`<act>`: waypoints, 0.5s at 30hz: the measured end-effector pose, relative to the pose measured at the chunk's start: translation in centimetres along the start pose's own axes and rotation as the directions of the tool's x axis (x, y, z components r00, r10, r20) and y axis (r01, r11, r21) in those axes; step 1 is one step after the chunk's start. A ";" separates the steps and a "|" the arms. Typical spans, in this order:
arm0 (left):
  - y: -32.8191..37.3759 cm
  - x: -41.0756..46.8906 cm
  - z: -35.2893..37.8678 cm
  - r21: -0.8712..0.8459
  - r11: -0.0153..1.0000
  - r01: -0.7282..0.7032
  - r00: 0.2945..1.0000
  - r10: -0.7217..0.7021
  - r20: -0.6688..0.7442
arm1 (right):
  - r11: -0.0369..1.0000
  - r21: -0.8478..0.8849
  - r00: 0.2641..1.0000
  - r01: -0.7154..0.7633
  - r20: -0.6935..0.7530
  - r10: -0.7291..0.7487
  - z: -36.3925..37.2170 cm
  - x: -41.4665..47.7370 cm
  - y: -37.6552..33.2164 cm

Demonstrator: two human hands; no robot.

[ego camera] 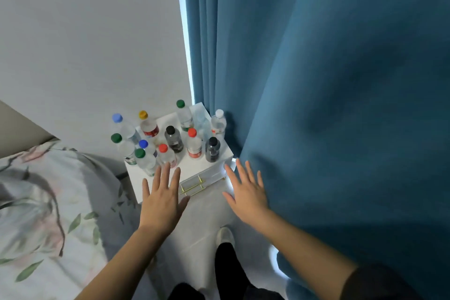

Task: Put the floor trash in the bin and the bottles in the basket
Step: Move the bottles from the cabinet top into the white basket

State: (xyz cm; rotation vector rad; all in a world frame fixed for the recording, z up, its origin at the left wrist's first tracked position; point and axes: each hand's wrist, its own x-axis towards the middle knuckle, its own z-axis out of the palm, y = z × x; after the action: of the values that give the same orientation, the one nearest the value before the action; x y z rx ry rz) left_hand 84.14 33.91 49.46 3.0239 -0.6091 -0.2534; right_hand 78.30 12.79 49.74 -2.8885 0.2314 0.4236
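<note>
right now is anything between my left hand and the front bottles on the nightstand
Nothing visible does. The open left hand has its fingers right at the front green-capped bottle and the front red-capped bottle on the white nightstand. The basket is not in view.

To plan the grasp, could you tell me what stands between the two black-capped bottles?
A red-capped bottle stands between them on the white nightstand, as the head view shows.

White nightstand (194, 168) (gold drawer handles), a dozen-odd capped bottles (194, 143) standing upright on top
</note>
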 end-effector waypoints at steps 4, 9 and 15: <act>-3.2 4.9 0.5 0.019 0.996 0.089 0.996 -0.090 0.023 | 0.998 -0.034 0.998 0.046 0.054 -0.044 -0.5 7.4 -0.9; -8.3 9.9 1.1 0.012 0.990 0.142 0.989 -0.142 0.034 | 0.998 -0.041 0.994 -0.047 0.092 0.050 0.1 14.2 -1.8; -12.7 13.3 2.4 -0.014 0.999 0.036 0.995 -0.035 0.094 | 0.976 0.001 0.968 -0.218 0.125 0.216 1.6 17.9 -3.4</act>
State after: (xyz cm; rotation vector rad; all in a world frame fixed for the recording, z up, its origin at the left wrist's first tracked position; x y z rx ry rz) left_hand 100.71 40.43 44.11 3.0245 -0.5570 -0.4012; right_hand 95.49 14.20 43.53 -2.8185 0.5306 0.6345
